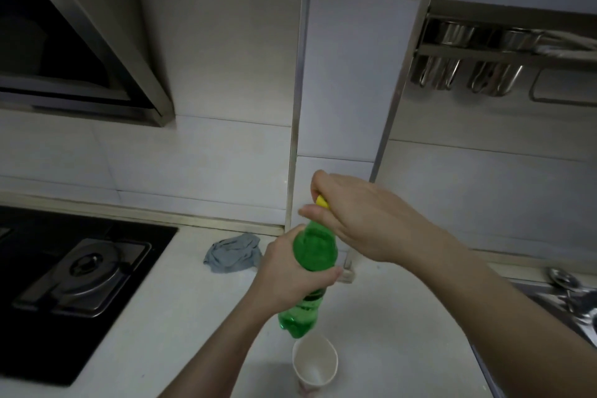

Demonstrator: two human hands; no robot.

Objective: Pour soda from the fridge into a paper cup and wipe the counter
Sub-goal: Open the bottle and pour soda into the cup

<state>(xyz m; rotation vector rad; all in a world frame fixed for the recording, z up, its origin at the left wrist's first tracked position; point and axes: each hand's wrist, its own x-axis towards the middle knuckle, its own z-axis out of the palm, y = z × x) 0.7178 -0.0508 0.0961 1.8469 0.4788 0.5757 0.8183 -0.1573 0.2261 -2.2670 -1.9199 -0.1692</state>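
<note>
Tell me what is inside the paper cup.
The paper cup shows only its bare white inner wall and bottom; no soda visible. Nothing covers its mouth; the green bottle stands just behind it.

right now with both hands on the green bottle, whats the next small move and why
Probably twist the yellow cap off. The right hand pinches the cap while the left hand grips the green bottle around its middle, and the cap looks seated on the neck. The paper cup stands empty on the counter below, so nothing can pour until the cap comes off.
</note>
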